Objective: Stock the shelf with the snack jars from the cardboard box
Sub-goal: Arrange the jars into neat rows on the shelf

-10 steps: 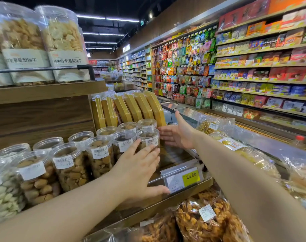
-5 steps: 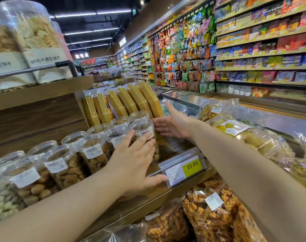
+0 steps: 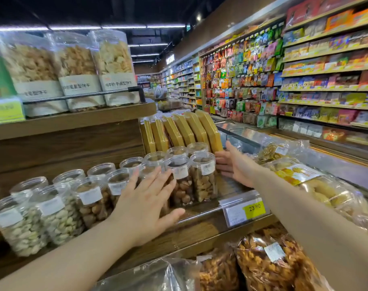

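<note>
Two rows of clear snack jars (image 3: pixel 107 192) stand on the wooden shelf (image 3: pixel 202 232), from its left end to near its right end. The jars at the left hold pale nuts, the ones more to the right hold brown snacks, and each has a white label on the front.

The left hand (image 3: pixel 144 208) is spread wide, with the fingers apart, and its palm lies flat against the front-row jars, a little left of the last two. It does not close around any jar. The thumb points to the right, low over the front edge of the shelf.

The right hand (image 3: pixel 231 164) is also flat with the fingers stretched. These fingers touch the right side of the last front jar (image 3: pixel 204 177), the one with light brown pieces inside. Just to its left is a jar of round brown snacks (image 3: pixel 181 181). So both hands press on the group of jars, one from the front and one from the right end, and neither one grips a jar.

Behind the jars, yellow flat packs (image 3: pixel 191 131) lean to the right at the back of the shelf. A price tag (image 3: pixel 245 210) with a yellow field hangs on the front edge, near the right end. On the upper shelf (image 3: pixel 74 120) stand large biscuit jars (image 3: pixel 78 76) behind a metal rail. Bags of fried snacks (image 3: pixel 263 263) lie below the front edge.
</note>
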The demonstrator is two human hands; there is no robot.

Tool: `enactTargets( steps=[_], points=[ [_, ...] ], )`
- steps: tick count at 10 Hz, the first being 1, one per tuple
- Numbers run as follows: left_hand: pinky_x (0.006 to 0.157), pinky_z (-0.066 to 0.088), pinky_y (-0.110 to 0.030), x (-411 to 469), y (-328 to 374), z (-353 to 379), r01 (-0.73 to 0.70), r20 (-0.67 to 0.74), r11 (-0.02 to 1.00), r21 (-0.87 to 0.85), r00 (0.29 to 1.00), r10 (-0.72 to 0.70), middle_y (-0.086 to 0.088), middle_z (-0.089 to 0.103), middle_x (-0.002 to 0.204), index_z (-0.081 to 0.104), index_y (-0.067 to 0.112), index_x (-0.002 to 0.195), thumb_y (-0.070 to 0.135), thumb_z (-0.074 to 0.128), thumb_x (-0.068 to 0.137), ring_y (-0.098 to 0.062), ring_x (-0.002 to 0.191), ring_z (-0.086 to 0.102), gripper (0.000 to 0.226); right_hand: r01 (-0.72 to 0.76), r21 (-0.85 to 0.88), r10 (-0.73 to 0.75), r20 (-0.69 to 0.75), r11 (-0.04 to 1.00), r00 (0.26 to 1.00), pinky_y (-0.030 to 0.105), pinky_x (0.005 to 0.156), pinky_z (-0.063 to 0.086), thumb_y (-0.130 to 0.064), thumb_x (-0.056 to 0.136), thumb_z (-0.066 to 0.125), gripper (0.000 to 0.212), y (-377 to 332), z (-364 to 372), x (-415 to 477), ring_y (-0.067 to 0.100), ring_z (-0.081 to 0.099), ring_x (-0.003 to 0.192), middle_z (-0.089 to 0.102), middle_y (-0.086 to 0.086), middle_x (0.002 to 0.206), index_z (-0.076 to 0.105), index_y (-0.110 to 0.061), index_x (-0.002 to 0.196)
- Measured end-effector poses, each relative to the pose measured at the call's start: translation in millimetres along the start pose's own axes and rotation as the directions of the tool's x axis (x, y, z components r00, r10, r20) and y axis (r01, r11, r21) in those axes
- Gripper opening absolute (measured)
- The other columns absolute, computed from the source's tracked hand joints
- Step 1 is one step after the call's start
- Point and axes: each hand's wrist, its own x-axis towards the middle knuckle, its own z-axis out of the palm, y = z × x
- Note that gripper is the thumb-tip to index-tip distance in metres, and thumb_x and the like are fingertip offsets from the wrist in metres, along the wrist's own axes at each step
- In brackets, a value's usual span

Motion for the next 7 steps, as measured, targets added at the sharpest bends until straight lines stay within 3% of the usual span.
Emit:
enactTargets(
  steps=[1, 2, 3, 4, 5, 6, 7],
  points=[
    [0.11, 0.005, -0.053, -27, -32, 9, 0.142, -0.019, 0.99, 0.004, 0.99, -0.142, -0.001, 0.021, 0.157, 0.03, 0.029, 0.147, 0.07, -0.003, 0.087, -0.024, 0.144, 0.018, 0.08, -0.013, -0.005, 0.012, -0.046, 1.0, 0.999, 0.046, 0.111, 0.033, -0.074, 0.085, 0.035, 0.072, 8, 23, 0, 0.023, 0.051, 0.124, 0.057, 0.003, 0.135, 0.055, -0.022, 0.13],
    [0.112, 0.018, -0.057, -53, -63, 17, 0.336, 0.014, 0.941, -0.041, 0.942, -0.336, -0.002, 0.032, 0.154, 0.036, 0.027, 0.146, 0.073, -0.003, 0.085, -0.024, 0.141, 0.029, 0.087, 0.028, 0.014, -0.027, -0.046, 1.0, 0.999, 0.051, 0.116, 0.023, -0.098, 0.047, 0.044, 0.115, 10, 28, 10, 0.019, 0.032, 0.14, 0.037, -0.005, 0.152, 0.038, -0.036, 0.144],
    [0.114, -0.001, -0.054, -72, -86, 30, 0.406, 0.015, 0.909, -0.096, 0.914, -0.406, 0.004, -0.003, 0.16, 0.002, 0.037, 0.151, 0.078, -0.034, 0.056, -0.02, 0.148, -0.003, 0.109, 0.02, 0.008, -0.019, -0.107, 1.0, 0.994, 0.052, 0.116, 0.022, -0.101, 0.036, 0.044, 0.126, 12, 34, 13, 0.019, 0.029, 0.142, 0.034, -0.006, 0.153, 0.034, -0.038, 0.145],
    [0.115, -0.001, -0.052, -81, -91, 31, 0.401, 0.013, 0.91, -0.099, 0.915, -0.402, 0.005, -0.003, 0.161, -0.001, 0.04, 0.15, 0.078, -0.036, 0.053, -0.02, 0.148, -0.004, 0.11, -0.029, 0.018, 0.032, -0.2, 0.999, 0.979, 0.047, 0.103, 0.041, -0.087, 0.073, 0.029, 0.093, 4, 41, -1, 0.025, 0.045, 0.13, 0.051, 0.003, 0.141, 0.05, -0.024, 0.138],
    [0.117, 0.0, -0.049, -85, -91, 25, 0.373, 0.046, 0.918, -0.135, 0.928, -0.37, 0.005, -0.005, 0.161, -0.004, 0.039, 0.15, 0.08, -0.033, 0.053, -0.017, 0.148, -0.005, 0.11, -0.008, -0.017, 0.002, -0.32, 1.0, 0.947, 0.04, 0.092, 0.045, -0.07, 0.09, 0.024, 0.075, -3, 37, -8, 0.024, 0.053, 0.118, 0.059, 0.006, 0.125, 0.058, -0.014, 0.128],
    [0.118, 0.006, -0.047, -88, -89, 10, 0.362, 0.058, 0.914, -0.186, 0.932, -0.358, 0.005, -0.002, 0.161, 0.005, 0.037, 0.152, 0.076, -0.015, 0.063, -0.016, 0.148, -0.001, 0.099, 0.047, -0.162, -0.123, -0.502, 0.986, 0.856, 0.037, 0.087, 0.043, -0.043, 0.097, 0.036, 0.05, -16, 40, -30, 0.025, 0.054, 0.095, 0.058, 0.02, 0.099, 0.061, -0.003, 0.112],
    [0.117, 0.012, -0.046, -102, -82, -16, 0.367, 0.049, 0.895, -0.253, 0.929, -0.367, 0.004, 0.004, 0.161, 0.015, 0.035, 0.151, 0.072, 0.011, 0.086, -0.017, 0.147, 0.009, 0.075, 0.048, -0.299, -0.2, -0.502, 0.953, 0.841, 0.033, 0.068, 0.033, -0.026, 0.089, 0.046, 0.03, -19, 54, -56, 0.023, 0.045, 0.073, 0.046, 0.016, 0.073, 0.056, 0.002, 0.083]
  ],
)
